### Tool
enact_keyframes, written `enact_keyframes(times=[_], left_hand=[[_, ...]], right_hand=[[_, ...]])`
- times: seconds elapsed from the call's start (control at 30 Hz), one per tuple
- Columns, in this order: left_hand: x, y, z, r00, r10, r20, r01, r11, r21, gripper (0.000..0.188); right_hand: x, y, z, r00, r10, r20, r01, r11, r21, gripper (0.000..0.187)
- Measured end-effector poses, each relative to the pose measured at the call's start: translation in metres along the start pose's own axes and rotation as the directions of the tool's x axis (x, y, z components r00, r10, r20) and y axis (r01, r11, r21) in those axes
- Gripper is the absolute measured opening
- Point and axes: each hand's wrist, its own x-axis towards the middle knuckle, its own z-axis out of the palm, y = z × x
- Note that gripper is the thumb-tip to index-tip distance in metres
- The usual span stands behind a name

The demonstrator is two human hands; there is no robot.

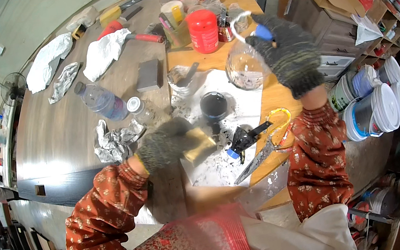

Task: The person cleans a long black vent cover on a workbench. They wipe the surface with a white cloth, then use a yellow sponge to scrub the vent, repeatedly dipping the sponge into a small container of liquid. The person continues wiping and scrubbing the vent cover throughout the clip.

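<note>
My left hand (164, 145), in a dark knit glove, grips a yellow sponge-like block (199, 145) above the near part of a spattered white sheet (207, 173). My right hand (290, 53), gloved too, is closed around the top of a clear round plastic bottle (245, 68) with a white loop handle. Something blue, perhaps its cap, shows at the fingers. Between the hands a small cup of dark liquid (214, 106) stands on the sheet. Close to the sheet's right edge lie a crumpled black pouch with a blue cap (245, 140) and large scissors (258, 160) with yellow-orange wrapped handles.
A water bottle (101, 101), a white-lidded jar (140, 108), a grey block (149, 75) and a crumpled rag (116, 141) lie on the left. A red canister (204, 32) and a tub with a scraper (184, 83) stand farther back. White buckets (378, 110) stand right of the table.
</note>
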Motion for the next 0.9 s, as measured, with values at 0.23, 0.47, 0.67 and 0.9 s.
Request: enact_keyframes(times=[0.23, 0.47, 0.67, 0.9], left_hand=[[-0.009, -0.018, -0.025, 0.996, 0.068, 0.062, -0.051, 0.967, -0.251, 0.048], [0.002, -0.026, -0.018, 0.958, 0.141, 0.248, -0.074, 0.962, -0.262, 0.044], [-0.002, -0.027, -0.013, 0.949, 0.201, 0.244, -0.25, 0.949, 0.192, 0.034], [-0.006, -0.03, -0.011, 0.954, 0.213, 0.209, -0.248, 0.956, 0.156, 0.038]], right_hand=[[-0.013, 0.018, 0.052, 0.988, -0.145, -0.052, 0.135, 0.976, -0.17, 0.06], [-0.01, -0.07, 0.062, 0.893, -0.448, -0.031, 0.437, 0.852, 0.289, 0.047], [0.008, -0.141, 0.131, 0.692, -0.664, 0.281, 0.534, 0.734, 0.42, 0.051], [0.042, -0.169, 0.152, 0.654, -0.691, 0.31, 0.567, 0.718, 0.403, 0.029]])
